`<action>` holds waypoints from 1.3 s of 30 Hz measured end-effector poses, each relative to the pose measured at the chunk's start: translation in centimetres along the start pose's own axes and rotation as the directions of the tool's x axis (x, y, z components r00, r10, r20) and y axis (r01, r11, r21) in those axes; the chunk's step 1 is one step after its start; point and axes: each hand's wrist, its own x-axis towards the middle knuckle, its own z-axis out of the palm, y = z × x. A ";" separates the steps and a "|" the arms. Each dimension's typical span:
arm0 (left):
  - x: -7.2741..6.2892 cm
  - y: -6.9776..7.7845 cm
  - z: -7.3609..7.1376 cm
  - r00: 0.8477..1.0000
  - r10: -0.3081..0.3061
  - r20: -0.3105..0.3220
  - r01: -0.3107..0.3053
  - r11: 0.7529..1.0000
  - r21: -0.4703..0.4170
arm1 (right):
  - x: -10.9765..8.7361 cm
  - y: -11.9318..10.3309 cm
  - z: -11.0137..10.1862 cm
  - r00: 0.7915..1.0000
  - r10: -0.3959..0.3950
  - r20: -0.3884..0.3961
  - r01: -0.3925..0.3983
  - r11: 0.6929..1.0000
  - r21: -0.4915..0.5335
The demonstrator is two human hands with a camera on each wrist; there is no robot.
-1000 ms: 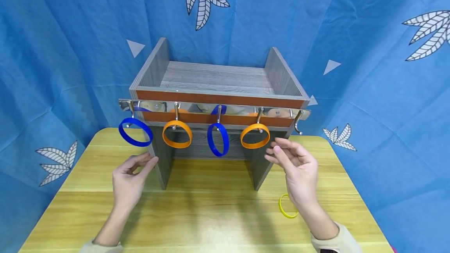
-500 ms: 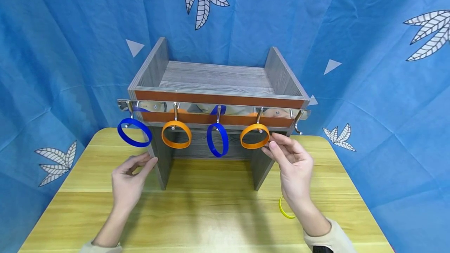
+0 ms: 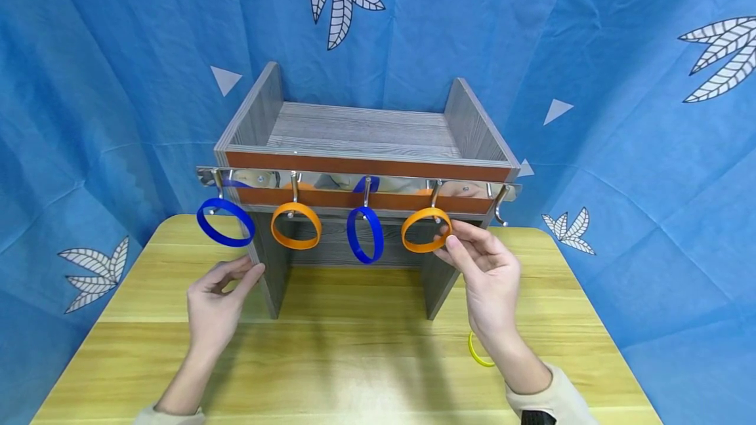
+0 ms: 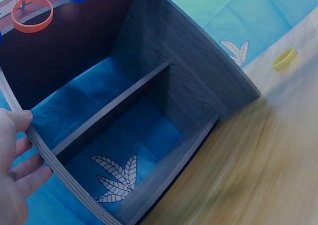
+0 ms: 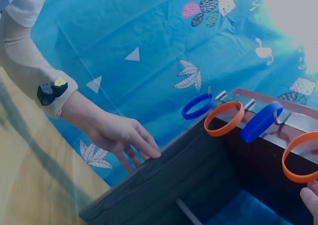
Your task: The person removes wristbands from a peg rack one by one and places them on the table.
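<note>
My right hand [image 3: 493, 284] pinches the right edge of an orange wristband [image 3: 422, 248], thumb in front and fingers behind. That band still hangs on a hook of the metal hook rail [image 3: 336, 180]. In the right wrist view, the thumb [image 5: 310, 197] sits at the orange band's [image 5: 297, 177] lower rim. My left hand [image 3: 217, 303] grips the front edge of the grey wooden shelf's [image 3: 268, 290] left side panel. In the left wrist view its thumb [image 4: 21, 119] lies on the inner side, fingers outside.
Three more bands hang on the rail: a blue one [image 3: 227, 239] at left, an orange one [image 3: 295, 244], and a blue one [image 3: 351, 235] mid-rail. The rightmost hook [image 3: 501, 205] is bare. A yellow band [image 3: 481, 361] lies on the wooden table [image 3: 354, 372], partly behind the right wrist.
My right hand has moved left to the right-hand orange band and taken hold of its edge; the band has shifted slightly left. The left hand stays on the panel.
</note>
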 end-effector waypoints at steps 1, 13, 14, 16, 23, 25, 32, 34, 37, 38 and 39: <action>0.0 0.0 0.0 1.000 0.002 0.001 -0.002 1.000 0.001 | 0.0 0.0 0.0 1.000 0.002 0.000 -0.002 1.000 -0.001; 0.0 -0.1 -0.1 1.000 0.010 0.004 -0.010 1.000 0.012 | 0.0 -0.1 0.4 0.999 -0.010 0.038 0.010 1.000 0.013; 0.0 -0.1 -0.1 1.000 0.008 0.003 -0.008 1.000 0.008 | 0.0 -0.1 0.5 0.999 -0.011 0.040 0.010 1.000 0.011; 0.0 -0.1 -0.1 1.000 0.011 0.006 -0.011 1.000 0.005 | 0.1 -0.2 0.5 0.999 -0.009 0.038 0.009 1.000 0.003; 0.0 -0.1 -0.1 1.000 0.011 0.010 -0.011 1.000 -0.001 | 0.2 -0.2 0.7 0.999 -0.015 0.041 0.013 0.999 0.035; 0.0 0.0 -0.1 1.000 0.008 0.010 -0.008 1.000 0.002 | 0.3 -0.4 0.7 0.999 -0.017 0.049 0.014 0.999 0.052; 0.0 0.0 0.0 1.000 0.002 0.009 -0.002 1.000 0.008 | 0.3 -0.8 0.9 0.999 -0.003 0.055 -0.001 0.997 0.078; 0.0 0.0 0.0 1.000 -0.005 0.005 0.005 1.000 0.005 | 0.3 -0.9 0.9 0.999 0.003 0.050 -0.006 0.998 0.070; 0.0 0.0 0.0 1.000 -0.004 0.003 0.004 1.000 0.004 | 0.3 -1.2 0.9 0.999 0.006 0.041 -0.009 0.999 0.053; -0.1 0.0 0.0 1.000 -0.003 0.003 0.003 1.000 0.004 | 0.3 -1.2 0.9 0.999 0.004 0.040 -0.006 0.999 0.050; -0.1 0.0 0.0 1.000 -0.002 0.003 0.002 1.000 0.004 | 0.4 -1.3 0.9 0.999 0.001 0.042 -0.004 0.999 0.050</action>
